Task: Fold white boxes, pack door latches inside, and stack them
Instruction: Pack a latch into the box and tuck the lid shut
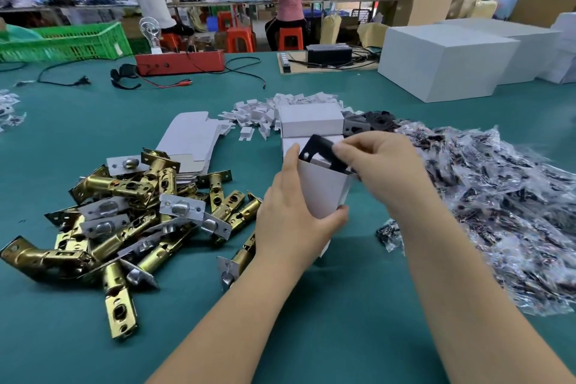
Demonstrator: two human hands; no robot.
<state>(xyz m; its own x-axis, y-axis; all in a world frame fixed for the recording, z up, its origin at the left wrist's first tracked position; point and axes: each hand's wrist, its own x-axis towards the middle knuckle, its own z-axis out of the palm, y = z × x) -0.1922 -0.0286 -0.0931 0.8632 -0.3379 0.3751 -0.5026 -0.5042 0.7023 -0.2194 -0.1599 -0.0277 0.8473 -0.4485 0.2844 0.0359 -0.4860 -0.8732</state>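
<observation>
Left hand (291,215): wrapped around a small white box (324,187), thumb on the near side and fingers curled up behind it, holding it upright above the green table (311,305) with its open mouth at the top.
Right hand (378,165): fingertips pinching a black plate (324,154) — its lower edge sits inside the mouth of the box, the upper part tilted out.
Finished boxes (310,123): closed white ones just behind the hands, one above another.
Door latches (131,215): a loose heap of brass-coloured bodies with silver faceplates, left of the held box, a few lying apart toward the near edge.
Flat cartons (190,142): unfolded white blanks stacked behind the latch heap.
Bagged parts (498,196): a wide spread of clear packets with dark pieces inside — to the right of the arms.
Card scraps (268,112): small white offcuts scattered behind the stack.
</observation>
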